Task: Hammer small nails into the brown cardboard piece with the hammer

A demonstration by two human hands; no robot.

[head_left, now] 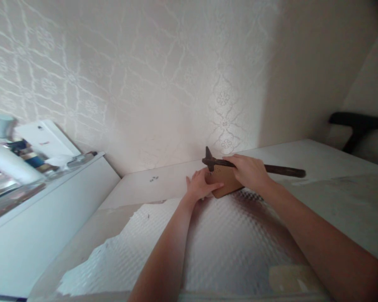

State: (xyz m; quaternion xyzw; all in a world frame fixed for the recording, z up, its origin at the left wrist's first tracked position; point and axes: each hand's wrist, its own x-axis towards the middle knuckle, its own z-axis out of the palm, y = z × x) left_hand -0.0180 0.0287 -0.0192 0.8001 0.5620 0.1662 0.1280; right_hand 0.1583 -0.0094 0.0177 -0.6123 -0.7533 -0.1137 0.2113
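Left, a white cabinet (56,209) topped with blurred clutter (34,155); right, a black armrest (359,121); behind, floral wallpaper (164,84); at a dimpled silver sheet's (227,247) far edge, a flat tan board (227,181), the right hand (249,171) gripping a dark hammer (219,162) over it, the left hand's (200,184) thumb upon it, whether pinching I cannot tell

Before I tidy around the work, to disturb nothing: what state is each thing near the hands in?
Hammer: held by its handle
Right hand: closed around that handle
Brown board: partly covered, dotted with small marks
Left hand: resting on the board, thumb spread
Textured sheet: spread out, ragged along its left edge
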